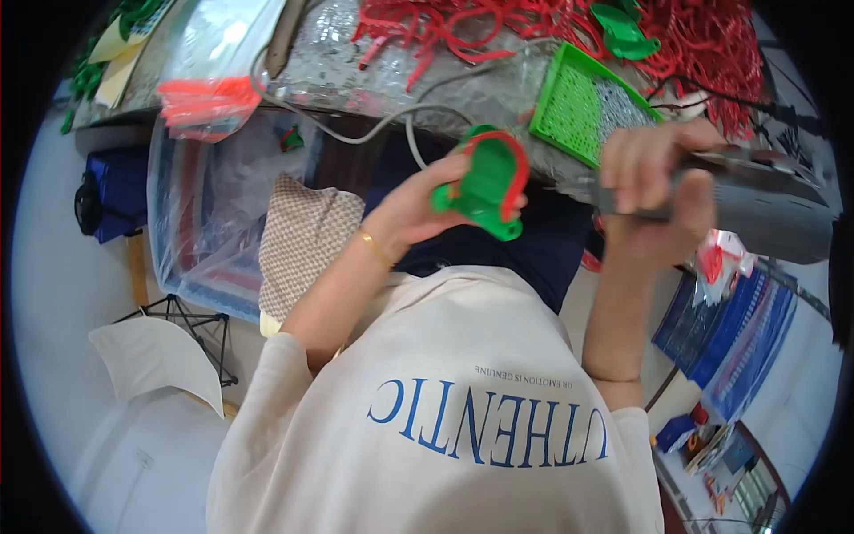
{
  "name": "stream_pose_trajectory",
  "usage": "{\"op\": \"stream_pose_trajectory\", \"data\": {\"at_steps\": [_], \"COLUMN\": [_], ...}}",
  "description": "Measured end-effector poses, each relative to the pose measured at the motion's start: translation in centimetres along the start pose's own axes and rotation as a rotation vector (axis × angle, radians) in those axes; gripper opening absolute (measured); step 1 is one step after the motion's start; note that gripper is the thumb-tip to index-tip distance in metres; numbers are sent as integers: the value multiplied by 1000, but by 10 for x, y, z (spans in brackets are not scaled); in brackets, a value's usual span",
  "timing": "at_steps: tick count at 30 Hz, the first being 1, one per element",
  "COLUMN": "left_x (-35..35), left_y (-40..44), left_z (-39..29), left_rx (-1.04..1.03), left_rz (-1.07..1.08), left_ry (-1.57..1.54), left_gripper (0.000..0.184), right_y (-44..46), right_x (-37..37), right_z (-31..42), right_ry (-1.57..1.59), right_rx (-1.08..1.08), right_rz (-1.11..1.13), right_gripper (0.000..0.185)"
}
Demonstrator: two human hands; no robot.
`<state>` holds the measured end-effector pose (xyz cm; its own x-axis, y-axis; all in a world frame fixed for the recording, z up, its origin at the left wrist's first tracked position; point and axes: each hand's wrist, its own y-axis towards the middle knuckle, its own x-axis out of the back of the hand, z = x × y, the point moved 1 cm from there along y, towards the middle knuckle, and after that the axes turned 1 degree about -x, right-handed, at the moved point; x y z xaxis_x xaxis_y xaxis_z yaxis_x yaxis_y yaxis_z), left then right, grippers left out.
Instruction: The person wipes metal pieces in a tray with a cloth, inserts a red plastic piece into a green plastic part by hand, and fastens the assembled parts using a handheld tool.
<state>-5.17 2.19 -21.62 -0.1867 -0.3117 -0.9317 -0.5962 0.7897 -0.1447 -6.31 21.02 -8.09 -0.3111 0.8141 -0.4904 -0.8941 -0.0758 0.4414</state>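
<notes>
My left hand is closed around a green plastic part with a red curved strip along its edge. The part is held above my lap, in front of the table edge. On the right, my right hand is wrapped around the body of a grey handheld tool, which looks like a power screwdriver. Its front end points left towards the green part, apart from it. Motion blurs the tool and the right hand. Just beyond that hand, a bright green tray holds many small silvery metal pieces.
Red strips are heaped on the table, with another green part among them. A grey cable loops over the table edge. A plastic-lined container stands at left, beside a checked cushion.
</notes>
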Motion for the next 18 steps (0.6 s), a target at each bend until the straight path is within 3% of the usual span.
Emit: {"op": "stream_pose_trajectory", "data": {"at_steps": [1, 3, 5, 7, 8, 10, 11, 13, 14, 16, 17, 18], "left_x": [14, 43, 89, 137, 162, 202, 211, 229, 246, 280, 234, 182], "left_y": [-18, -59, -110, -160, -181, -204, -207, -213, -221, -232, -222, -202], "left_z": [-11, -38, -55, -73, -82, -92, -96, -100, -106, -120, -112, -118], "left_rx": [-27, -128, -281, -401, -390, -538, -539, -670, -668, -173, -174, 167], "left_rz": [23, 126, 59, -231, -238, -641, -617, -888, -870, -1212, -1197, -1184], "left_ry": [-57, -59, -173, -56, -70, -258, -248, -106, -102, 496, 503, 1211], "left_gripper": [72, 94, 103, 87, 75, 68, 68, 62, 62, 56, 56, 54], "right_y": [7, 19, 25, 31, 31, 33, 33, 32, 31, 29, 27, 24], "right_x": [1, 6, 20, 33, 40, 46, 47, 52, 52, 49, 48, 50], "right_z": [10, 31, 46, 57, 59, 62, 64, 70, 71, 77, 79, 80], "right_ry": [12, -299, -398, -494, -600, -687, -692, -942, -945, -987, -1020, -1029], "right_rx": [7, 20, 42, 80, 62, 85, 110, 86, 86, 94, 89, 104], "right_rz": [15, -166, -250, -337, -427, -537, -537, -724, -741, -734, -726, -733], "right_gripper": [29, 29, 28, 28, 26, 27, 27, 31, 37, 37, 38, 38]}}
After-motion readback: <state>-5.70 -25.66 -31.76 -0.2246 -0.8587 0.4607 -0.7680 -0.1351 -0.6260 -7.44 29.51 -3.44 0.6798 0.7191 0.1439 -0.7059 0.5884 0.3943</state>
